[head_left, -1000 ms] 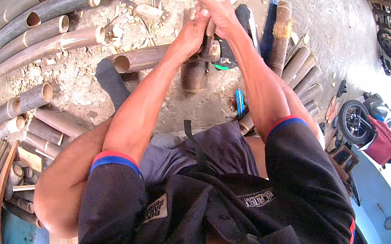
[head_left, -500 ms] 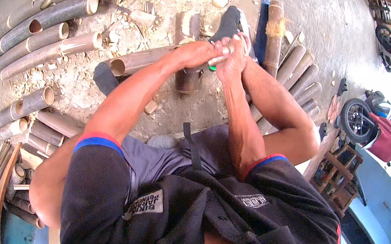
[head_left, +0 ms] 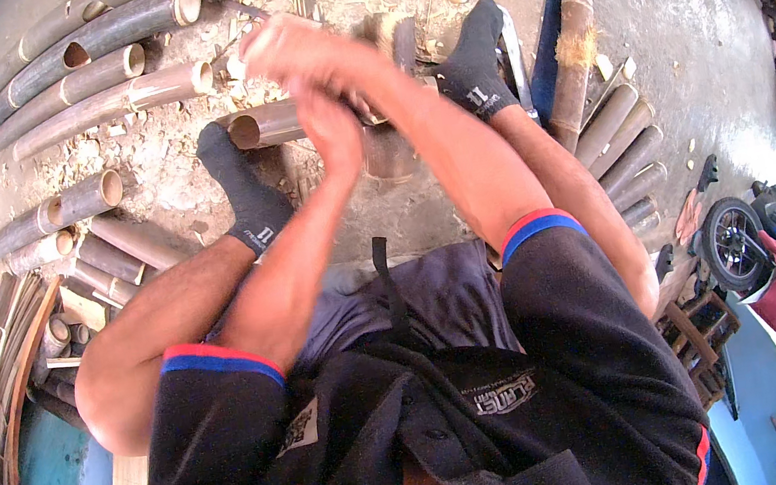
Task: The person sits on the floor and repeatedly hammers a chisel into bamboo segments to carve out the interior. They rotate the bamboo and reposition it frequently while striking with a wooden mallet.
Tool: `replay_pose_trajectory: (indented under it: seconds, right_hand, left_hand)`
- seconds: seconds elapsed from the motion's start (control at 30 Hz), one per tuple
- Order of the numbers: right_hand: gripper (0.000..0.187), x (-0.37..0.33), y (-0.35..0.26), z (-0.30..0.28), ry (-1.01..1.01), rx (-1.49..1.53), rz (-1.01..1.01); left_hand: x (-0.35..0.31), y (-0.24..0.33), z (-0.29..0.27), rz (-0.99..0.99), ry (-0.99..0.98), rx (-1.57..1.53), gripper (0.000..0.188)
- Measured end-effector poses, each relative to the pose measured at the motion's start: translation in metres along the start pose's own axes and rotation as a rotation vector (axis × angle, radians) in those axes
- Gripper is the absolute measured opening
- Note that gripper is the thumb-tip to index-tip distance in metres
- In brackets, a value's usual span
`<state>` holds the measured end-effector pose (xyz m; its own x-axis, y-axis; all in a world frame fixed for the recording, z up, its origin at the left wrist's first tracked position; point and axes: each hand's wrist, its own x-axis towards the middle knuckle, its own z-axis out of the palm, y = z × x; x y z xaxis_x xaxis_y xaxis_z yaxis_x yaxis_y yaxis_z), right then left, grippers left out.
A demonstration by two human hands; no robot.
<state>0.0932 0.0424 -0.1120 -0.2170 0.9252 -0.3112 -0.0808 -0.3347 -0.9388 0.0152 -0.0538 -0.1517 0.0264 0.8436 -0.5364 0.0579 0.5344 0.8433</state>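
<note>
A bamboo tube [head_left: 268, 127] lies crosswise between my feet, its open end by my left foot, and rests over a shorter bamboo piece [head_left: 392, 154]. Smeared by motion, my left hand [head_left: 331, 128] is in front of the tube; its fingers and anything in them cannot be made out. My right hand [head_left: 294, 51], also blurred, reaches across beyond my left, above the wood chips. A thin dark tool part [head_left: 241, 7] shows just past its fingers; whether the hand grips it is unclear.
Several bamboo poles [head_left: 111, 98] lie at the far left. Shorter bamboo pieces [head_left: 613, 134] lie on the right, near a blue strip [head_left: 545, 53] and a bamboo tube with fibres [head_left: 573, 54]. Bamboo strips [head_left: 11, 374] are stacked at the left. A motorbike wheel [head_left: 734, 243] is at the right.
Both hands, earlier together by my right foot over a small pale thing, have swung left. My right hand has gone farther out, past the bamboo tube; my left hand has drawn back nearer.
</note>
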Motion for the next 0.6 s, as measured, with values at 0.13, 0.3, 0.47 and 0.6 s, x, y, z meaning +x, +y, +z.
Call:
replay_pose_trajectory:
  seconds: [0.13,0.3,0.47,0.6]
  right_hand:
    - [0.037,-0.008,-0.001,0.043,-0.224,-0.497,0.059]
    - [0.044,0.004,0.001,-0.040,0.414,-0.547,0.135]
    - [0.051,-0.048,0.001,-0.062,1.019,-0.290,0.093]
    - [0.046,-0.111,-0.001,-0.062,1.398,0.125,-0.044]
  left_hand:
    - [-0.019,-0.038,-0.001,0.013,0.177,-0.445,0.055]
    - [0.005,0.054,0.021,-0.275,-0.395,-0.299,0.071]
    - [0.030,0.061,0.027,-0.152,-0.844,0.081,0.076]
    - [0.026,0.072,0.044,0.050,-1.148,0.550,0.086]
